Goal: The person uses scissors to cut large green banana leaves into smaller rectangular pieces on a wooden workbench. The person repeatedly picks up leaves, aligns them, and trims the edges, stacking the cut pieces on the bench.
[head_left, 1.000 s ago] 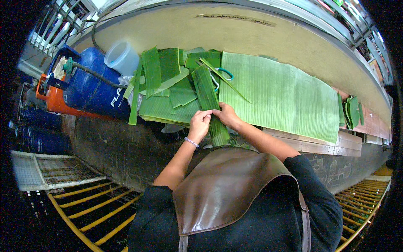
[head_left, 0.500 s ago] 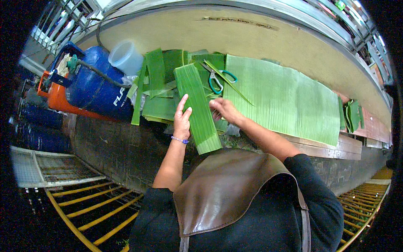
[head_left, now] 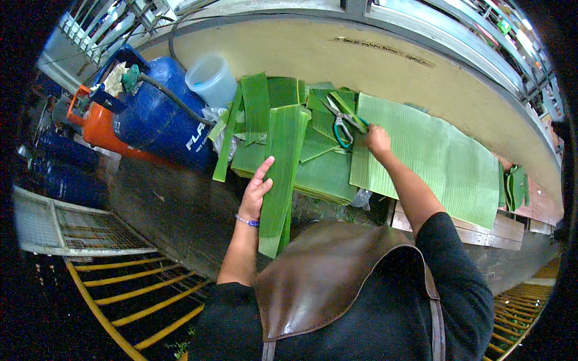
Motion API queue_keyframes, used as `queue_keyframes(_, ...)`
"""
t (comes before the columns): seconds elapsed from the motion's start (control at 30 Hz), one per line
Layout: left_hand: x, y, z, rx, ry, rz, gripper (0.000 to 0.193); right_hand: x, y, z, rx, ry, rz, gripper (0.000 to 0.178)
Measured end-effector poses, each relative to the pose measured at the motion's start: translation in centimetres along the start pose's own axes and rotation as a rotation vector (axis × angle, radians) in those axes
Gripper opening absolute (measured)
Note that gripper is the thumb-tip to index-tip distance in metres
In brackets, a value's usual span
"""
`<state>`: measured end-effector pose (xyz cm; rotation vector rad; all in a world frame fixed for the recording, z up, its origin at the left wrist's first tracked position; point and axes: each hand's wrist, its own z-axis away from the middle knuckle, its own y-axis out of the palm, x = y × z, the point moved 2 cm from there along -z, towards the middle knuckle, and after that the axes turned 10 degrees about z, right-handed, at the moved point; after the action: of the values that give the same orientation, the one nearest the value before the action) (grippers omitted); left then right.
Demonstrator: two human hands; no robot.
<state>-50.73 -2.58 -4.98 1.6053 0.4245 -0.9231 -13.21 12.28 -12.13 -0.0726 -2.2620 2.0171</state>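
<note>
My left hand [head_left: 259, 192] holds a long folded piece of banana leaf [head_left: 282, 174] upright, thumb and fingers along its left edge. My right hand [head_left: 377, 139] is closed at the teal-handled scissors [head_left: 341, 125], which lie on the leaves with their blades pointing away. A narrow leaf strip [head_left: 347, 109] crosses the scissors and runs to the same fingers. Whether they grip the strip, a scissor handle or both is hidden. Beneath is a stack of cut banana leaf pieces [head_left: 325, 174].
A wide pale-green leaf sheet [head_left: 427, 156] covers the wooden bench [head_left: 494, 231] to the right. To the left stand a blue gas cylinder [head_left: 159, 117], an orange cylinder [head_left: 105, 129] and a translucent bucket [head_left: 212, 84]. A beige wall [head_left: 289, 45] runs behind; yellow railings [head_left: 132, 289] are near.
My right hand has moved from beside the held leaf rightward to the scissors and strip. The leaf piece in my left hand has come nearer and now shows a second layer. The view has shifted.
</note>
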Motion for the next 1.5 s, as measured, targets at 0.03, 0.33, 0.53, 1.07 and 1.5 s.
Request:
queue_keyframes(0.03, -0.4, -0.3, 0.2, 0.005, 0.011, -0.019, 0.062, 0.1, -1.0, -1.2, -0.009, -0.009, -0.018, 0.02)
queue_keyframes(0.33, -2.2, -0.3, 0.1, 0.033, -0.066, -0.086, 0.062, 4.4, -4.0, -6.6, -0.168, -0.25, -0.074, 0.024)
queue_keyframes(0.53, -2.1, 2.3, -0.6, 0.038, -0.037, -0.254, 0.075, 6.3, 1.6, -3.9, 0.142, -0.196, 0.011, 0.062)
queue_keyframes(1.07, 0.7, 11.3, -2.2, -0.007, -0.067, -0.308, 0.079, -6.1, -8.7, 1.7, 0.798, -0.357, -1.598, 0.054)
queue_keyframes(1.5, 0.0, 12.0, -7.4, 0.253, -0.182, -0.601, 0.086, -8.4, -14.8, 6.6, 0.695, -0.684, -0.914, 0.109)
